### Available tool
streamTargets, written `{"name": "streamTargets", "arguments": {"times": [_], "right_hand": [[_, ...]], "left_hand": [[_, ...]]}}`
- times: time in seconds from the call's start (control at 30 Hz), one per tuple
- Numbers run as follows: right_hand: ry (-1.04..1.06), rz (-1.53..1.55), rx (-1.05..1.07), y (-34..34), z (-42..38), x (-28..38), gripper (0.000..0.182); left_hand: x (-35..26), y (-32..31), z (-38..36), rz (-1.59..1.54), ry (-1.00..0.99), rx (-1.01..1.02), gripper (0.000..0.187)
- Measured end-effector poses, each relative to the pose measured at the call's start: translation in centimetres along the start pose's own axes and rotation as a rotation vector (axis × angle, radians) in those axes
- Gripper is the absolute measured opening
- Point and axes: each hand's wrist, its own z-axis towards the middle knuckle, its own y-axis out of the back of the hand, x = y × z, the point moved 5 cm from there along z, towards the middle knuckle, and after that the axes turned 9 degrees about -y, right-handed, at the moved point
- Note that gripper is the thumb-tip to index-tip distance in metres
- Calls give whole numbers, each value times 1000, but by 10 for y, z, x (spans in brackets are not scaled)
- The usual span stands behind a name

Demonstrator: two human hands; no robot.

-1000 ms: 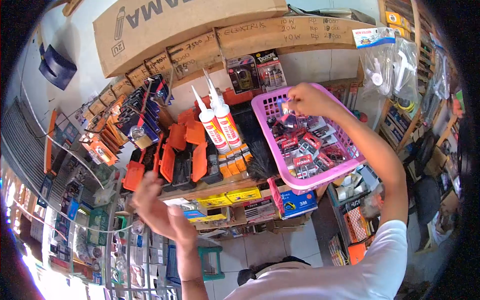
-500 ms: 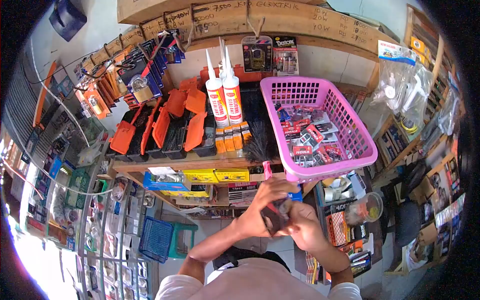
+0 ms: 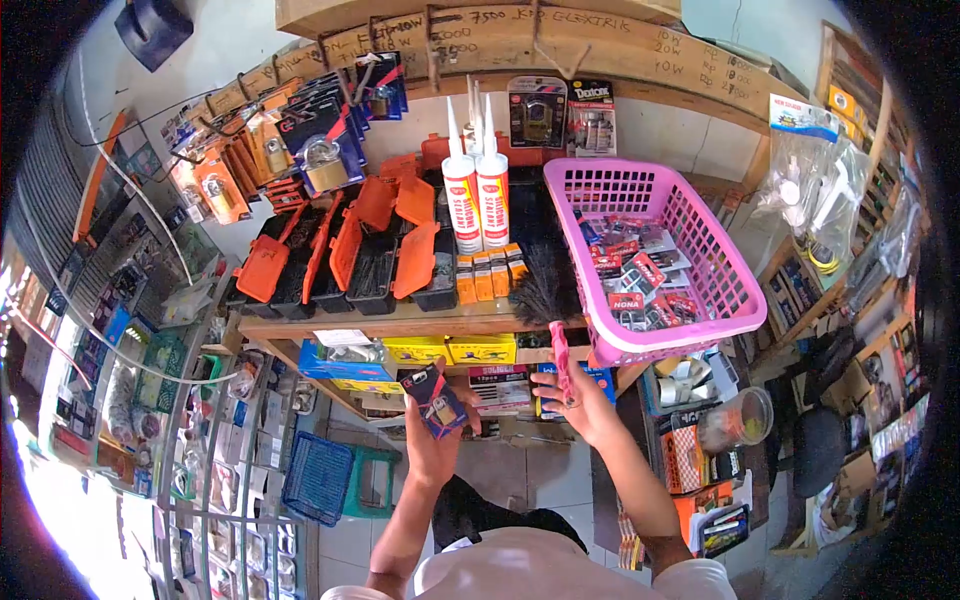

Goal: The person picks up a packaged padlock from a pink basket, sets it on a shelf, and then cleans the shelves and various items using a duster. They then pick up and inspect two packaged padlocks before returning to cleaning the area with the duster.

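Leaning slightly in the grip of the left hand (image 3: 432, 447), a padlock pack (image 3: 432, 398): dark card, red marking near top, purplish-blue lower edge, brass-coloured lock (image 3: 444, 412) on front. Held out before the table (image 3: 400, 323). Right hand (image 3: 583, 408) at the pink duster handle (image 3: 561, 352), fingers parted; I cannot tell whether it grips. Beyond, pink basket (image 3: 690, 334) of carded goods (image 3: 640, 277).

1. Below centre: dark, glossy rectangular padlock pack (image 3: 434, 399).
2. Right of centre: smooth pink plastic handle (image 3: 561, 352); rough black bristles (image 3: 543, 283).
3. Right: smooth pink openwork plastic basket (image 3: 690, 335).
4. Top: long, matt brown wooden beam (image 3: 600, 43).
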Motion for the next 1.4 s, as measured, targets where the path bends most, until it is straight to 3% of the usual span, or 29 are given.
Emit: {"name": "streamTargets", "arguments": {"times": [0.07,0.17,0.23,0.4,0.47,0.53,0.67,0.77,0.87,0.93,1.0,1.07,1.1,1.2,1.23,1.27,1.33,1.37,1.4], "right_hand": [[-50,241,36,-6,16,8,46],[-48,310,-63,-18,26,16,43],[26,403,214,-20,36,16,38],[87,373,83,-32,12,-26,28],[50,318,77,-28,4,-78,40],[101,137,-130,-30,-15,-130,46],[273,-147,-38,-37,-32,-226,47],[207,-162,-32,-29,-38,-288,46],[109,-486,-22,-112,-34,-263,42],[76,-583,-25,-148,-31,-255,39],[97,-498,-68,-153,-19,-270,40],[177,-709,3,-180,-9,-265,32],[181,-798,94,-189,-5,-266,36],[89,-718,108,-206,8,-261,39],[270,-471,116,-211,8,-260,37],[272,-475,117,-214,7,-260,37],[257,-584,151,-222,4,-260,35],[259,-590,152,-224,3,-259,35],[232,-575,137,-222,1,-259,35]], "left_hand": [[4,12,-3,-35,79,-43,70],[5,19,-8,-115,140,-106,70],[5,32,-7,-157,154,-63,69],[1,83,0,-343,251,-63,70],[-15,105,4,-349,231,-96,69],[-32,128,6,-373,189,-148,68],[-66,181,7,-347,94,-182,67],[-93,200,16,-325,81,-297,67],[-118,204,24,-377,52,-332,64],[-143,198,33,-396,0,70,59],[-162,206,38,-432,27,-287,55],[-180,216,46,-385,-20,-307,55],[-188,216,54,-346,-119,-6,56],[-223,199,74,-494,-175,470,57],[-225,206,71,-568,-121,140,57],[-233,204,68,-630,-68,-193,58],[-227,220,78,-504,-80,-187,58],[-225,222,85,-399,-107,94,57],[-227,215,87,-450,-117,238,56]]}}
